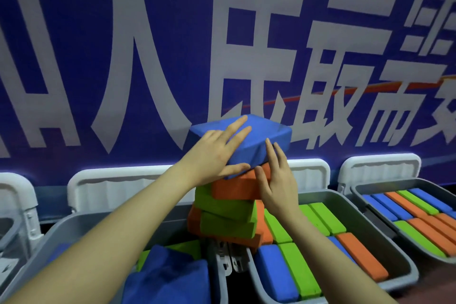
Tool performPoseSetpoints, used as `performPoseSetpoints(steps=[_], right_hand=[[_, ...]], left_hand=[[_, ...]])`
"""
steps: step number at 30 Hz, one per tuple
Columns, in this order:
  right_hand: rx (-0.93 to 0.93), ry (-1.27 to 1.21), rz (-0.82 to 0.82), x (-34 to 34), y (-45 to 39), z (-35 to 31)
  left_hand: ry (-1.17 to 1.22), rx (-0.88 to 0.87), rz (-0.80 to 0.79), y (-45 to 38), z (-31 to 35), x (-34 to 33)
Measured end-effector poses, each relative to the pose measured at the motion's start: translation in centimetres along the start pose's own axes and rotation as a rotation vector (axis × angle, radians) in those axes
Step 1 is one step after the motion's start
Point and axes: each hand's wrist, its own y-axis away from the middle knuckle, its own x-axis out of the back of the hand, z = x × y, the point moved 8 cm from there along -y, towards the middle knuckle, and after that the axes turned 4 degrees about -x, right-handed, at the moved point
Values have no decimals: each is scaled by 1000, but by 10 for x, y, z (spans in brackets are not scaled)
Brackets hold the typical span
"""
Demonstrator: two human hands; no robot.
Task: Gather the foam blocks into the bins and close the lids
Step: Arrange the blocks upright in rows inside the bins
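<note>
Head view: left hand (217,153) lies flat, fingers straight, on the blue foam block (249,136) topping a crooked stack (229,207) at centre. Right hand (276,180), fingers straight, braces the orange block (234,187) beneath. The stack seems to straddle two grey bins (404,271), toward 5 o'clock; a sideways nudge could topple it between them.

We see a blue block (246,138) on top of an orange block (237,186) and green blocks (222,205). The bins (345,197) are grey, with white lids (380,165) behind them. In the bins, blue, green and orange blocks make stripes. The wall (74,32) is dark blue with big white letters and a thin orange line.
</note>
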Motion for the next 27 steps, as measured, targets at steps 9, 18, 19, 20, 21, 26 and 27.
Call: performPoseSetpoints(steps=[9, 18, 19, 20, 21, 26, 27], right_hand=[[-46, 19, -58, -6, 4, -10], [32, 27, -23, 10, -7, -37], [79, 17, 0, 14, -8, -47], [128, 12, 25, 16, -10, -59], [172, 9, 44, 17, -11, -71], [362, -12, 16, 0, -10, -145], [395, -18, -6, -7, -7, -158]], left_hand=[[118, 409, -323, 33, -19, -25], [41, 303, -322, 44, -23, -1], [41, 323, -296, 48, -24, 5], [28, 354, -270, 54, -27, 12], [10, 387, -240, 59, -30, 21], [-38, 547, -141, 107, -58, 58], [-33, 586, -136, 120, -64, 64]])
